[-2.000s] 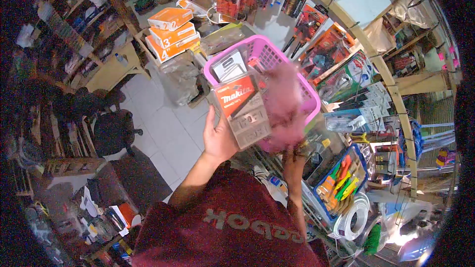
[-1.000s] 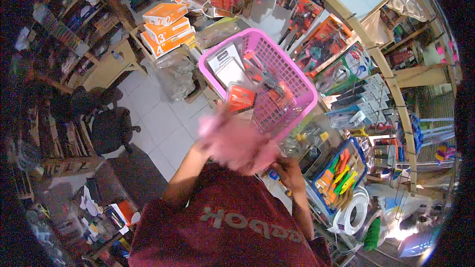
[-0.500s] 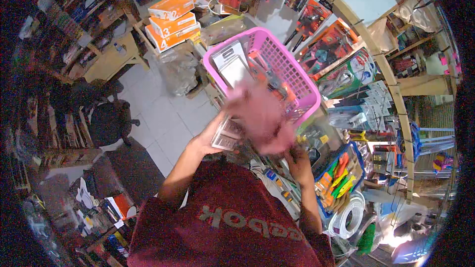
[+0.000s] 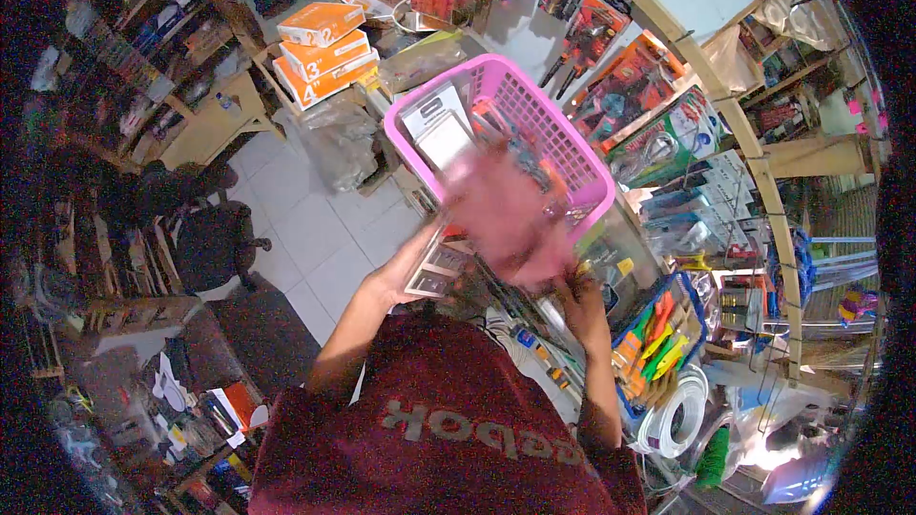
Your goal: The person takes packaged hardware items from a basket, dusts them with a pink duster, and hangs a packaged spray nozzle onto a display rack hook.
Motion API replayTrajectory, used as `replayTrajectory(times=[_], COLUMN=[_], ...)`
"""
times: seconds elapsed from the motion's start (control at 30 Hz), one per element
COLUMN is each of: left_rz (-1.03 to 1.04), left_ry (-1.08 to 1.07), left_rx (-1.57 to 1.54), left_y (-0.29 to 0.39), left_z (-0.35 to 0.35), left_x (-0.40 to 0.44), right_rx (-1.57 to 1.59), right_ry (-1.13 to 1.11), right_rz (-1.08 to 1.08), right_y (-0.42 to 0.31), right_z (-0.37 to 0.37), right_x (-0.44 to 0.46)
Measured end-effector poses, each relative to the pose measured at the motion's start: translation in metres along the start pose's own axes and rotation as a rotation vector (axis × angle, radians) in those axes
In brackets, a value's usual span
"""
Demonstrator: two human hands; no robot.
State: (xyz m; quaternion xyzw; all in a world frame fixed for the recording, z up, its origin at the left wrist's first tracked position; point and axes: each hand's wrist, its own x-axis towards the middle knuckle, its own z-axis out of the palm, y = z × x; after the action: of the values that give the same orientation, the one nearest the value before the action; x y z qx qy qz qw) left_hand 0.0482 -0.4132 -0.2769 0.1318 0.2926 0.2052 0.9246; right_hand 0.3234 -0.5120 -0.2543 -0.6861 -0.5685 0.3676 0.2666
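Note:
My left hand (image 4: pixel 396 272) is closed around the edge of a clear plastic pack (image 4: pixel 434 272) with small dark pieces showing inside; its exact kind I cannot make out. My right hand (image 4: pixel 580 303) grips one end of a reddish-pink cloth (image 4: pixel 510 219), which is smeared by motion. The cloth lies partly over the pack and hides some of it. Just beyond both hands is a pink plastic basket (image 4: pixel 587 148) holding packaged goods, among them a white card pack (image 4: pixel 439 129). The cloth covers the basket's near edge.
Orange boxes (image 4: pixel 324 57) are stacked beyond the basket on the left. Carded tools (image 4: pixel 625 86) hang or lean at the right. Close to my right arm are colourful-handled tools (image 4: pixel 656 348) and a white coil (image 4: pixel 676 410). A black chair (image 4: pixel 215 238) stands on the tiled floor at left.
The cloth has shifted slightly and is still blurred. The pack in my left hand is tilted a little differently. The whole view has moved slightly.

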Motion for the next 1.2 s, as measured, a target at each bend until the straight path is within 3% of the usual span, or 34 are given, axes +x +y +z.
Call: replayTrajectory(times=[0.03,0.13,0.23,0.3,0.4,0.53,0.6,0.7,0.73,0.77,0.83,0.87,0.9,1.0,1.03,1.1,1.17,1.2], left_rz=[-0.063,0.011,0.018,0.040,0.251,0.423,0.345,0.337,0.353,0.423,0.444,0.451,0.526,0.477,0.602,0.647,0.671,0.680], left_ry=[-0.019,0.118,-0.028,-0.203,-0.005,-0.066,0.052,-0.134,-0.255,-0.058,-0.023,0.001,-0.024,0.065,0.067,-0.110,-0.146,-0.095], left_rx=[-0.033,0.073,0.028,-0.025,0.140,0.297,0.213,0.030,-0.046,0.033,0.200,0.287,0.212,0.105,0.110,0.220,0.248,0.218], left_y=[0.001,-0.003,-0.002,-0.002,-0.011,-0.024,-0.024,-0.023,-0.021,-0.027,-0.022,-0.022,-0.039,-0.030,-0.032,-0.030,-0.031,-0.032], left_z=[0.002,0.002,0.009,0.001,0.012,-0.004,0.003,0.005,0.007,0.015,0.038,0.044,0.002,0.023,0.028,0.019,0.014,0.016], left_x=[0.001,0.003,-0.002,-0.002,-0.008,0.017,0.010,0.011,0.012,0.013,0.006,0.003,0.030,0.012,0.016,0.024,0.026,0.026], right_rx=[-0.019,-0.005,-0.069,0.049,0.013,-0.202,0.331,0.354,0.331,0.302,0.267,0.227,0.185,0.284,0.307,0.258,0.118,0.154], right_ry=[-0.023,-0.117,0.063,0.266,0.223,0.062,0.251,0.045,0.125,0.201,0.355,0.296,0.236,0.231,0.260,0.200,0.030,0.046], right_rz=[0.005,-0.083,0.079,-0.124,-0.041,0.045,-0.060,0.102,0.088,0.069,-0.032,-0.071,-0.112,0.037,0.075,0.098,0.078,0.080], right_y=[0.009,0.037,0.016,0.027,0.046,0.035,0.004,0.000,0.000,0.003,0.019,0.029,0.020,0.004,0.004,0.004,0.006,0.003], right_z=[-0.001,0.017,0.010,0.031,0.051,0.046,0.053,0.059,0.063,0.068,0.090,0.095,0.090,0.086,0.087,0.087,0.085,0.085], right_x=[0.003,-0.001,0.003,0.000,-0.017,-0.009,-0.016,-0.025,-0.026,-0.024,-0.017,-0.023,-0.027,-0.026,-0.024,-0.022,-0.028,-0.028])
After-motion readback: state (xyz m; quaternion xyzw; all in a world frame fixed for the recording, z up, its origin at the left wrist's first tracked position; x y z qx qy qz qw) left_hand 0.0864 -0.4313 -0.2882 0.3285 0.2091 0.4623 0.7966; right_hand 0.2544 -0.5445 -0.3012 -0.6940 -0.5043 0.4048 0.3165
